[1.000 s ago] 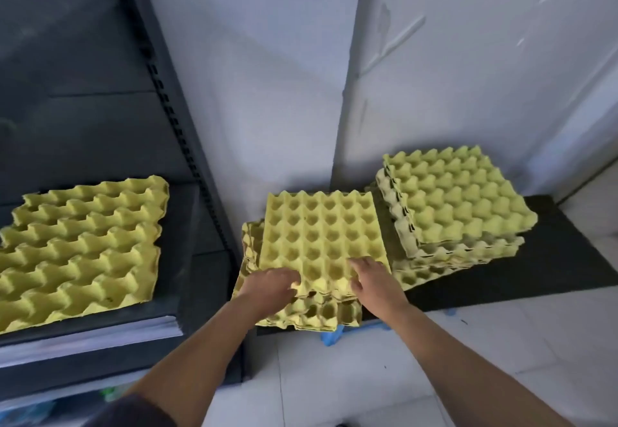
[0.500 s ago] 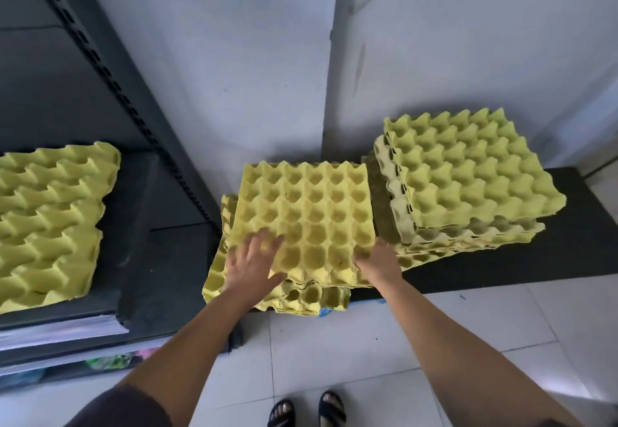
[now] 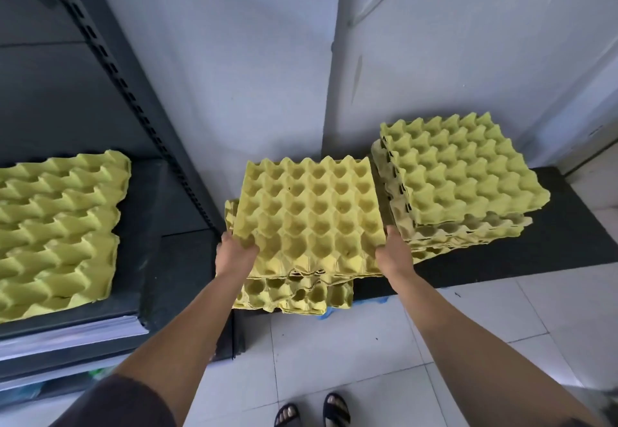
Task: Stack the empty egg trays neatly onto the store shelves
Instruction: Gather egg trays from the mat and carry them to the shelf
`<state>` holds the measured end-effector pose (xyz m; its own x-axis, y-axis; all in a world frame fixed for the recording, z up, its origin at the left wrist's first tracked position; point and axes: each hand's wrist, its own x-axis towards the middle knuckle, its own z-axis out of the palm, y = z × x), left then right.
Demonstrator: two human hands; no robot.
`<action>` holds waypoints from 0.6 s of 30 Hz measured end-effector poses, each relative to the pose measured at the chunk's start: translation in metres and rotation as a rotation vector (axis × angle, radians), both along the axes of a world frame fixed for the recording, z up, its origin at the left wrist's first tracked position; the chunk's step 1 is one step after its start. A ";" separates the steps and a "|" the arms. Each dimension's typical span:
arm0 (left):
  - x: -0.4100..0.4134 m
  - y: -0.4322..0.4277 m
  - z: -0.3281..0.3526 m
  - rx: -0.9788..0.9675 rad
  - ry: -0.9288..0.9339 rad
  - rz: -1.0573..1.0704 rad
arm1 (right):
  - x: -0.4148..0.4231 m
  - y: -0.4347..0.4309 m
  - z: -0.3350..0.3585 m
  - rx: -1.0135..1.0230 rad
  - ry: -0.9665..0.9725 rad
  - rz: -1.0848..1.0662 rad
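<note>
As the egg tray (image 3: 309,215) lies between them, left hand (image 3: 234,256) and right hand (image 3: 395,256) grip it.

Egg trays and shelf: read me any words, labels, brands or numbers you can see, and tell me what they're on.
No readable text anywhere.
Held tray, right stack, tray on the shelf: no print.
Dark marks down the right stack's left edge: too small to tell whether they are characters.
Shelf post: only slots, no label.

slotted shelf post (image 3: 140,98) between shelf (image 3: 147,259) and floor stacks (image 3: 458,172)
</note>
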<state>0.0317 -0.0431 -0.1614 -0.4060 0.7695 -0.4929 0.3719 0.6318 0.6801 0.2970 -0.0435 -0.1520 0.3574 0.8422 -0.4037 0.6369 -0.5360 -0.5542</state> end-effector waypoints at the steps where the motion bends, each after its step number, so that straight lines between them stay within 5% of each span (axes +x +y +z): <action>1: -0.001 -0.001 0.008 0.021 0.000 -0.011 | 0.000 -0.002 0.008 0.028 0.012 -0.010; 8: -0.006 -0.020 0.064 0.235 0.059 -0.045 | -0.004 -0.029 0.053 0.207 0.069 -0.044; 18: -0.050 -0.121 0.117 0.365 0.146 0.160 | -0.053 -0.091 0.111 0.371 0.196 0.206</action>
<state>-0.0184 -0.1638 -0.0443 -0.5800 0.8045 -0.1281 0.3979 0.4170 0.8172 0.2438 -0.1345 -0.0414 0.1145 0.9879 -0.1047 0.5738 -0.1518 -0.8048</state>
